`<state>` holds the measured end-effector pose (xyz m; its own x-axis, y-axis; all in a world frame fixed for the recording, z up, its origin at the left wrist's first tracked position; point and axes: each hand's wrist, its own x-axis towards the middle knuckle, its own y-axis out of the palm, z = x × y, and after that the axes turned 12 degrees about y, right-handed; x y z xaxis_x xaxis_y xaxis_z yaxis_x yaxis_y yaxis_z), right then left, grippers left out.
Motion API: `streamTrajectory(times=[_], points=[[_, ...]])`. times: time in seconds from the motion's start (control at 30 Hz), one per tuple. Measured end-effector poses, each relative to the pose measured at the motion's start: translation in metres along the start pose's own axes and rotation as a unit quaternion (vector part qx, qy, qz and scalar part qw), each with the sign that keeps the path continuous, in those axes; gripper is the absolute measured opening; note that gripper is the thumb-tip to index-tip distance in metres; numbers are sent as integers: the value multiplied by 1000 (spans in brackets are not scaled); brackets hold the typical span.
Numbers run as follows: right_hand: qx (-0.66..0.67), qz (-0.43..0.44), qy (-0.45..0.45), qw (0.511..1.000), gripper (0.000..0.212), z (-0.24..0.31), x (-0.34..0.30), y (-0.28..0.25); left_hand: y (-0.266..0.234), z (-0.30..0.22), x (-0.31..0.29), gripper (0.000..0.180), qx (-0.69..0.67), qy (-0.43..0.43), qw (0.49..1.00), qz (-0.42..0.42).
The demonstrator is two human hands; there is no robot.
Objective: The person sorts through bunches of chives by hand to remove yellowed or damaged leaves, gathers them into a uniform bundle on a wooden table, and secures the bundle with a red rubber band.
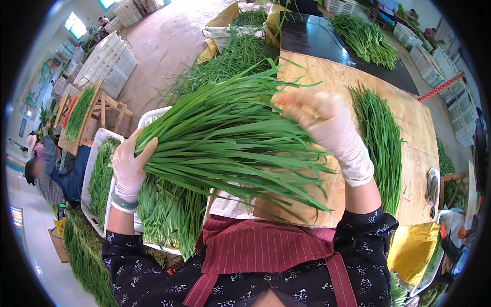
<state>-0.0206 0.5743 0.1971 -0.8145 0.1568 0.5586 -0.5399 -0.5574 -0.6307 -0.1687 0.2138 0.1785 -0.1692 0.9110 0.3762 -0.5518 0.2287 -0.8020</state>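
My gloved left hand (129, 161) is closed around the stem end of a large bunch of garlic chives (230, 135). The long, flat green leaves fan out to the right, over the wooden tabletop (317, 199). Close to their tips, my gloved right hand (327, 120) is raised above the table, blurred by motion. Its fingers look bent, but whether they hold anything does not show. Right of that hand, a long row of chives (379, 148) lies on the wood.
White crates of chives (171, 215) stand at my left. Beyond the table is a heap of loose greens (230, 61) beside a lined crate (225, 36). More chives (365, 41) lie on a dark tabletop (317, 38). A person (56, 174) works at far left.
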Motion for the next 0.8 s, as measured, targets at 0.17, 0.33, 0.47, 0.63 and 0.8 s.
streamTrajectory(times=[0.17, 0.33, 0.47, 0.63, 0.8], points=[[-120, -173, -16, 977, 23, 13, 4, -26, 24, -12, 20, 62, -56, -161, 984, -52], [-42, -385, 20, 922, 25, 21, -7, -55, 53, -12, 115, 74, -95, -258, 961, 14], [81, -147, 268, 949, 42, -8, -20, 20, 66, -42, 195, 66, -124, -269, 947, 125], [369, -12, 595, 714, 63, -76, -6, 91, 88, -148, 225, 64, -173, -183, 933, 257], [423, -67, 571, 700, 37, -113, -65, 102, 74, -226, 194, 88, -326, -165, 887, 283]])
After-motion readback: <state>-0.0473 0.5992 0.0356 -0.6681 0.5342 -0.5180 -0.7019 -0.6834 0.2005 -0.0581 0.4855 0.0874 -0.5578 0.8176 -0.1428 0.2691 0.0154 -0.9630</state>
